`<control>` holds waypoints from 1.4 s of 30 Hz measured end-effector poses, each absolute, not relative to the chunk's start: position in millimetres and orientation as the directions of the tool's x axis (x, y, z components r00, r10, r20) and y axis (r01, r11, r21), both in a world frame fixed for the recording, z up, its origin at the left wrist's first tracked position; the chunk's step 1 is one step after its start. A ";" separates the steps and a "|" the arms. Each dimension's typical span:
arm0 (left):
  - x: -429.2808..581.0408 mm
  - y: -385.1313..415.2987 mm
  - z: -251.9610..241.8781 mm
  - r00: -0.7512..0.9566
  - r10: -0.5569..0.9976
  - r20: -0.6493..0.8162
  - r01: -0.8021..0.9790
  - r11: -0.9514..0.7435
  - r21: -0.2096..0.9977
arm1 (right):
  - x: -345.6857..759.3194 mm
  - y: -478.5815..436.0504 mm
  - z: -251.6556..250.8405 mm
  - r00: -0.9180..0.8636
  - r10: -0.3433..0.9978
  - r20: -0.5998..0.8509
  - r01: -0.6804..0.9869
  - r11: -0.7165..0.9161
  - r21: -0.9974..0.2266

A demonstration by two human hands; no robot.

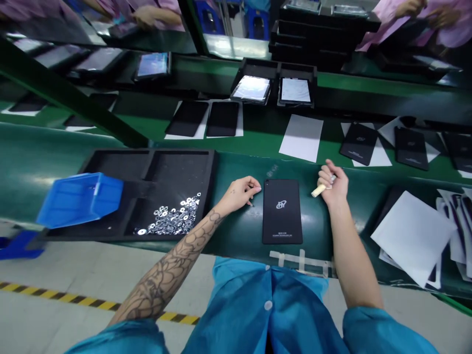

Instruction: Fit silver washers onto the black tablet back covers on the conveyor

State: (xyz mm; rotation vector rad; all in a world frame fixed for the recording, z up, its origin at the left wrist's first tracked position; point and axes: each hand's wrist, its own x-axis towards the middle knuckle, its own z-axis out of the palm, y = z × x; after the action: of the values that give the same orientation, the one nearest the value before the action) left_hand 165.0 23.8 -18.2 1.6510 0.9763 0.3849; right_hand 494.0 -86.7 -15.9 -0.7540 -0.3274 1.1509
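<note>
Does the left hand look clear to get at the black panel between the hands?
Likely yes: the left hand is just beside the black panel, and nothing visible lies between them or covers it.

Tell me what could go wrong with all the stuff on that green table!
The shiny rings lie loose in the tray, and the left arm passes close to it, so a bump might scatter them.

The right hand holds a pale stick near the black panel; if dropped, it might mark it.

The loose papers sit near the table's front edge and could slide off.
</note>
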 end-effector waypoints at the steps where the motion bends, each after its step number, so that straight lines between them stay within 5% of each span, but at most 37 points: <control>1: 171.6 30.2 -16.3 0.607 0.752 -0.256 0.418 -0.028 0.908 | 500.0 -88.2 -24.2 0.426 0.893 -0.146 -0.738 0.250 -0.627; 4: 188.1 43.7 -9.4 0.609 0.731 -0.306 0.480 -0.032 0.877 | 508.0 -92.9 -38.5 0.434 0.888 -0.150 -0.787 0.293 -0.543; 12: 211.9 57.8 10.9 0.572 0.697 -0.432 0.666 -0.087 0.741 | 496.8 -90.4 -35.4 0.408 0.908 -0.091 -0.737 0.269 -0.619; 22: 254.8 95.7 31.5 0.529 0.542 -0.654 0.847 -0.380 0.370 | 492.9 -88.6 -38.1 0.404 0.913 -0.058 -0.702 0.269 -0.659; 25: 277.5 112.7 34.9 0.535 0.456 -0.711 0.793 -0.562 0.236 | 491.6 -88.7 -35.7 0.412 0.908 -0.072 -0.684 0.256 -0.684; 28: 300.2 120.5 37.1 0.663 0.298 -0.687 0.540 -0.826 0.163 | 490.2 -88.4 -33.2 0.424 0.901 -0.093 -0.664 0.239 -0.709; 33: 326.0 115.2 32.4 0.803 0.039 -0.594 0.179 -0.968 0.178 | 491.7 -87.3 -32.1 0.440 0.888 -0.136 -0.640 0.204 -0.741; 42: 256.0 118.6 18.8 0.808 0.365 -0.463 0.567 -0.694 0.444 | 452.9 -90.7 20.1 0.451 0.890 -0.070 -0.507 0.191 -0.840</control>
State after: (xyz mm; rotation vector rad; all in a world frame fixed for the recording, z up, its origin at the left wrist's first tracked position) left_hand 256.0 118.6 18.8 2.4065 0.6863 -0.4574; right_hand 452.9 -90.7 20.1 -0.9327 -0.4936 1.0383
